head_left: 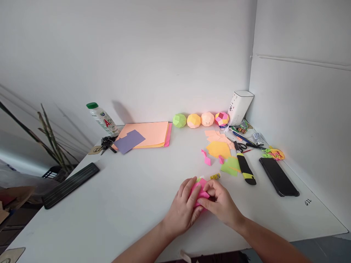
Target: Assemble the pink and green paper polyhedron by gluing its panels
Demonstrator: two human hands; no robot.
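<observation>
Low over the front of the table, both hands meet around a pink folded paper shape [202,196]. My left hand [184,205] wraps its fingers over the left side of it. On the right side my right hand [221,204] pinches an edge between thumb and fingers. A bit of light green shows at the top of the paper shape; its underside is hidden by the hands. Just beyond the fingers lies a small yellow tube [215,176]. Small pink paper pieces [207,160] are scattered farther up the table.
A cutter knife [246,168] and a black phone [279,177] lie at right. Orange scraps [218,149] and green scraps [230,166] are beside the knife. Several paper balls [193,121] line the wall. Coloured sheets [148,133], a bottle [102,118] and a black strip [71,185] are leftward.
</observation>
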